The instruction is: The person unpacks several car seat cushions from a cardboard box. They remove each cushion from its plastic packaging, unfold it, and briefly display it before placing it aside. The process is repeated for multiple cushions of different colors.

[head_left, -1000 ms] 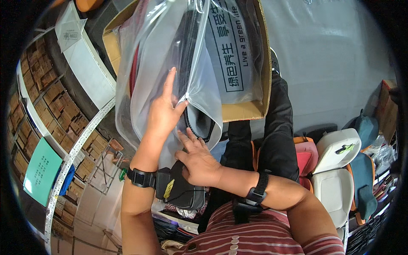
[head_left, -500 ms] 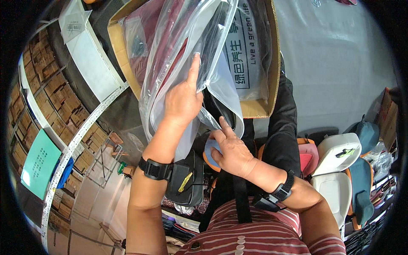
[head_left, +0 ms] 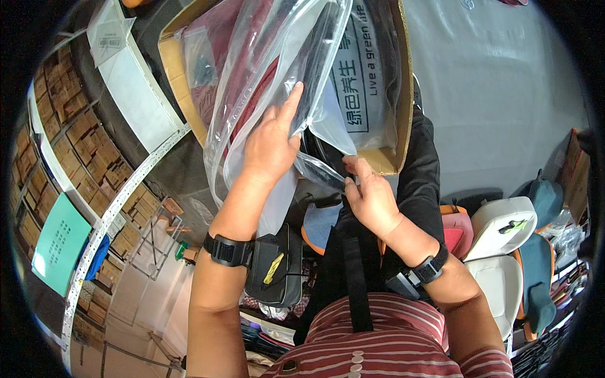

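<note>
From here, the clear plastic zip bag point(head_left: 287, 79) lies over an open brown cardboard box point(head_left: 179, 72); zip looks part-done, lower end gaping. L hand point(head_left: 271, 151): index straight, grip unclear; R hand point(head_left: 373, 200) pinches bag's edge.

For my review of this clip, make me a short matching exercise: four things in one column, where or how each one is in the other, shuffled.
Things
1. Left hand
2. Right hand
3. Cardboard box
4. Green sheet

Places and states
A. Brown, open at the top, partly covered by the clear plastic bag
B. Index finger stretched out over the bag
C. Near the far left of the view
D. Pinching the bag's edge between thumb and fingers

Right pairs: 1-B, 2-D, 3-A, 4-C
</note>
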A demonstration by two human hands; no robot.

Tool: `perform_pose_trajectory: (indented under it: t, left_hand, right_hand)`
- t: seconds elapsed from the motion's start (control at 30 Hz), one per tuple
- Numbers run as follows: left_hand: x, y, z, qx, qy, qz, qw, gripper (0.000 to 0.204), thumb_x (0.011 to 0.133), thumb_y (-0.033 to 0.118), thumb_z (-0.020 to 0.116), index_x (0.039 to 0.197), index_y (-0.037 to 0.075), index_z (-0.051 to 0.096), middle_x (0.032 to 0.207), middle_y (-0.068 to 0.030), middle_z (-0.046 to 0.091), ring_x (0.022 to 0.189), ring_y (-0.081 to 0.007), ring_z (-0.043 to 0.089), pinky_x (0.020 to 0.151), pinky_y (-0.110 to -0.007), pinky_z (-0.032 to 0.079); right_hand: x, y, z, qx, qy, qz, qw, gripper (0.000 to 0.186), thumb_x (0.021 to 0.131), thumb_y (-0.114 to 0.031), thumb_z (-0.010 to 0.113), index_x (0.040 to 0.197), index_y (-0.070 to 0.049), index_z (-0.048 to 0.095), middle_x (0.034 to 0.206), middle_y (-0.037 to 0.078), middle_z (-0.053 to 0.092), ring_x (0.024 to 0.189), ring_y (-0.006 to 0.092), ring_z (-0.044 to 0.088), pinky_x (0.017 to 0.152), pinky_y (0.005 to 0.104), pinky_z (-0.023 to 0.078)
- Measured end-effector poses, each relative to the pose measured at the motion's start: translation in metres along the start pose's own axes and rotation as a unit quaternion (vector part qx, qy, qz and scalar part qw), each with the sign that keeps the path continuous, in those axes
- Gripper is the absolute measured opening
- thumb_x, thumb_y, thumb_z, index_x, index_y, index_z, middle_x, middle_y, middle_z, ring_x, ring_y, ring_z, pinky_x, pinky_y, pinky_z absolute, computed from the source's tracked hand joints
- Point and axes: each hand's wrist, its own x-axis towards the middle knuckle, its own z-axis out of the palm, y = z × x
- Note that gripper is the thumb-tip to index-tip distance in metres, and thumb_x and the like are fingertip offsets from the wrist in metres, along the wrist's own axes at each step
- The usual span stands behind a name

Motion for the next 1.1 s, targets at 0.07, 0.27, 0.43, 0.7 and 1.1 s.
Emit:
perform_pose_trajectory:
  t: [0.07,0.27,0.43,0.7,1.1]
  left_hand:
    - [0.001,0.003,-0.002,-0.004,-0.027,-0.019,0.999,0.084,0.070,0.000,0.062,0.143,0.028,0.028,0.093,-0.0127,0.054,0.081,-0.0290,0.056,0.075,-0.037,0.045]
    - [0.001,0.000,0.006,-0.021,-0.002,0.005,1.000,0.087,0.068,-0.002,0.059,0.143,0.028,0.028,0.088,-0.0111,0.055,0.075,-0.0276,0.056,0.071,-0.035,0.045]
    - [0.001,0.009,0.002,-0.066,-0.033,-0.019,0.997,0.086,0.067,0.000,0.060,0.143,0.025,0.028,0.079,-0.0091,0.055,0.068,-0.0261,0.056,0.066,-0.035,0.046]
    - [-0.007,0.001,0.009,-0.142,0.046,0.011,0.989,0.078,0.078,0.016,0.068,0.142,0.008,0.024,0.110,-0.0180,0.054,0.093,-0.0260,0.059,0.073,-0.034,0.050]
    - [-0.037,-0.019,-0.009,-0.179,0.101,-0.081,0.975,0.068,0.082,0.004,0.059,0.141,0.006,0.025,0.122,-0.0215,0.051,0.101,-0.0293,0.059,0.083,-0.036,0.050]
  right_hand:
    - [0.002,0.008,0.002,-0.036,-0.003,-0.051,0.998,0.034,0.080,-0.004,0.052,0.113,-0.001,0.051,0.099,0.022,0.059,0.091,0.0385,0.058,0.078,0.0415,0.048]
    - [-0.006,0.001,0.005,-0.114,-0.065,-0.051,0.990,0.039,0.079,-0.006,0.054,0.118,-0.004,0.052,0.099,0.018,0.059,0.087,0.0358,0.059,0.076,0.0422,0.049]
    - [-0.011,0.003,0.001,-0.120,-0.075,-0.054,0.988,0.040,0.080,-0.011,0.056,0.119,-0.005,0.050,0.098,0.017,0.058,0.087,0.0360,0.059,0.075,0.0425,0.049]
    - [0.008,0.025,-0.009,-0.221,-0.105,0.028,0.969,0.029,0.082,-0.032,0.059,0.086,-0.003,0.061,0.093,0.019,0.059,0.087,0.0373,0.058,0.076,0.0429,0.048]
    - [0.091,0.070,-0.052,-0.199,0.166,-0.046,0.965,0.061,0.078,-0.019,0.063,0.130,0.000,0.037,0.122,0.020,0.049,0.100,0.0378,0.056,0.082,0.0436,0.049]
